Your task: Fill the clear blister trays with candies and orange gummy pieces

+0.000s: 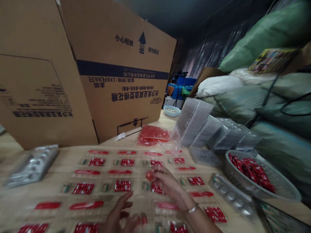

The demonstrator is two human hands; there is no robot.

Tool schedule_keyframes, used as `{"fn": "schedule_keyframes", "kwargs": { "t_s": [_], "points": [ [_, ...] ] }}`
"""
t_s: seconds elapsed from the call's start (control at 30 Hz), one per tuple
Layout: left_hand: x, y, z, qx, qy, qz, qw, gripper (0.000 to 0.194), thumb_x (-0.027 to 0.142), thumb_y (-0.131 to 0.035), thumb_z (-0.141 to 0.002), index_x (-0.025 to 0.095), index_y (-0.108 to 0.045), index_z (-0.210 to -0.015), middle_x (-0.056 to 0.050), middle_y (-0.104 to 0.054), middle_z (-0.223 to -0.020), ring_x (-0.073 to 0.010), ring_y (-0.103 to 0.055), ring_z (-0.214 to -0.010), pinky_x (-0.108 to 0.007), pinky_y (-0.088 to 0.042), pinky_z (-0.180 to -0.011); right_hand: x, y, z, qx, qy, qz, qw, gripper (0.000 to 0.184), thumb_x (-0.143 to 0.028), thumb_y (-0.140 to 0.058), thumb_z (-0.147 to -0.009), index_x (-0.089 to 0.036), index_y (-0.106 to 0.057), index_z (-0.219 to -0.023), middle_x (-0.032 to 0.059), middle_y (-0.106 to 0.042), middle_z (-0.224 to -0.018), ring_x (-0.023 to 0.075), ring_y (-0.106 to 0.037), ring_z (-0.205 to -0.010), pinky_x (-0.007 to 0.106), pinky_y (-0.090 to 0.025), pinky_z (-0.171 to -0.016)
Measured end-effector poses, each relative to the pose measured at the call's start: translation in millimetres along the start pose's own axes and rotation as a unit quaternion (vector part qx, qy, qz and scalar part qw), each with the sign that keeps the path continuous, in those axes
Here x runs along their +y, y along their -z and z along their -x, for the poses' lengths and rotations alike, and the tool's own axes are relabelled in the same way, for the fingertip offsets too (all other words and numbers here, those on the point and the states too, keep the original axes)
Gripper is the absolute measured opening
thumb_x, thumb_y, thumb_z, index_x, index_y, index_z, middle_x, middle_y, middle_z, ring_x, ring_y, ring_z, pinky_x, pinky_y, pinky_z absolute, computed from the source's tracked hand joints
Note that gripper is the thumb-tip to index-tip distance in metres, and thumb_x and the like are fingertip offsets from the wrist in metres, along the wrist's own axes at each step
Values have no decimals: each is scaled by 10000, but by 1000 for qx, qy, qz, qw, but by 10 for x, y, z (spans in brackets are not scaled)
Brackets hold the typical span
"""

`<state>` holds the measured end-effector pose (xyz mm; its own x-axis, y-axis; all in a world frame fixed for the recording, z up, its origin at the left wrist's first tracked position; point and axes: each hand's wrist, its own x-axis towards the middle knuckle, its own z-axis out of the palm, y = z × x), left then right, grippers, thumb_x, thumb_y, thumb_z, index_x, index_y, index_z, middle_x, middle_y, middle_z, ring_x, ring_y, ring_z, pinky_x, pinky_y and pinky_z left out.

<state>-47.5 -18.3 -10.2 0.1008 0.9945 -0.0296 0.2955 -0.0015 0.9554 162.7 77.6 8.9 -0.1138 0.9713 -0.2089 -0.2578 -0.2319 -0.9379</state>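
Right hand nearly closed, fingertips pinching small red piece over clear blister tray. Left hand open, fingers spread, holding nothing, just below. Molded cells keep red sachets apart, lying flat within reach. Beyond hands, soft plastic bag of red pieces; to right, woven basket of sachets, tilted toward hands

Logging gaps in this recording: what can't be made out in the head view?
Head view:
- small red piece at the right hand: blurred, fingers cover part of it
- left hand: blurred, wrist cut off by the bottom edge
- bottom red packets: cut off by the bottom edge
- print on the middle red packets: too small and blurred
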Motion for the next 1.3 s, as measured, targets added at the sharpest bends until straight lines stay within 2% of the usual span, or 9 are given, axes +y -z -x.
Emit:
{"fn": "schedule_keyframes", "kwargs": {
  "t_s": [0.17,0.37,0.6,0.67,0.83,1.0,1.1,1.17,1.3],
  "points": [
    [307,-59,-30,-3,109,338,935,328,362,-838,-568,185,-696,-804,-25,-735,-780,-179,-667,-741,-264,-529,-694,187,-538,791,-78,-46,-68,994,190,-222,-769,-602,-161,-695,-766,-4,-680,-686,121,-605,-602,239,-460,-602],
    [281,188,358,-81,318,519,790,313,189,-845,-448,195,-661,-702,30,-687,-632,-84,-605,-526,-180,-459,-549,335,-614,1122,-98,-59,-85,990,434,-437,-821,-620,-191,-667,-942,49,-722,-897,143,-667,-674,231,-461,-586],
    [-21,91,665,-45,263,396,878,392,445,-872,-484,162,-608,-541,65,-558,-402,-29,-427,-333,-156,-266,-385,681,-711,1492,-111,104,236,960,327,-343,-598,-843,-238,-604,-1153,98,-689,-1093,241,-644,-988,366,-480,-873],
    [-33,103,718,-79,297,406,861,373,424,-881,-477,139,-655,-555,42,-587,-425,-35,-461,-361,-159,-288,-408,790,-704,1547,-123,123,267,948,323,-321,-577,-853,-249,-592,-1168,98,-686,-1089,241,-645,-978,361,-487,-863],
    [-16,164,821,-127,306,493,805,304,349,-863,-508,125,-689,-614,2,-644,-542,-83,-551,-488,-193,-362,-508,1099,-724,1569,-142,31,71,987,297,-476,-661,-789,-220,-626,-933,35,-678,-795,173,-659,-671,272,-503,-616],
    [-46,259,805,-35,214,275,937,248,179,-802,-474,175,-555,-492,77,-508,-449,-78,-437,-469,-199,-304,-477,1086,-734,1486,-122,-79,-44,988,426,-540,-778,-627,-206,-612,-833,-18,-624,-678,116,-571,-527,224,-440,-517],
    [-61,350,768,4,188,228,955,237,163,-763,-487,188,-528,-512,96,-478,-448,-75,-411,-464,-197,-304,-471,852,-749,1284,-115,25,103,988,283,-455,-702,-746,-191,-622,-813,-4,-608,-697,130,-572,-589,236,-447,-559],
    [-58,418,753,26,209,274,938,234,236,-775,-528,192,-567,-625,88,-542,-494,-75,-448,-451,-197,-322,-472,704,-779,1093,-122,148,292,937,115,-294,-623,-830,-184,-641,-803,23,-617,-774,148,-584,-706,247,-453,-637],
    [-22,560,746,26,301,396,867,316,285,-758,-606,175,-637,-876,-38,-735,-762,-150,-661,-657,-243,-454,-625,644,-844,776,-188,268,555,765,183,-83,-544,-867,-185,-651,-759,18,-634,-794,146,-578,-766,242,-442,-703]
  ]
}}
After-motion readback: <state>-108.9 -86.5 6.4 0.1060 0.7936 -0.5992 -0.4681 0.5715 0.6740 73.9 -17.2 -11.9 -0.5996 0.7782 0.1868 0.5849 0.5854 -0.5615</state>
